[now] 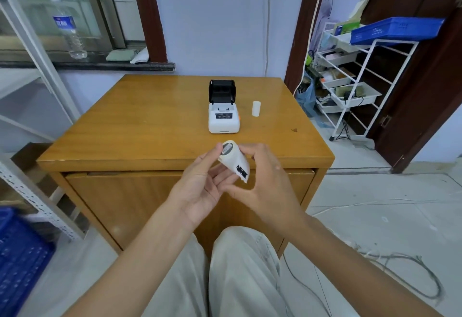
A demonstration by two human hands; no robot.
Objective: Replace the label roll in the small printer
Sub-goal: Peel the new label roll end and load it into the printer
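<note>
Water bottle (70,34) on sill, blue crate (395,29) atop white rack (360,86)

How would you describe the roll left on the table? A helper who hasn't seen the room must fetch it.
Find the wooden table in the middle of the room, then the white printer on it with its black lid up. Just right of the printer, apart from it, stands a small roll. It is plain white, upright and alone on the wood, unlike the black-marked held roll.
</note>
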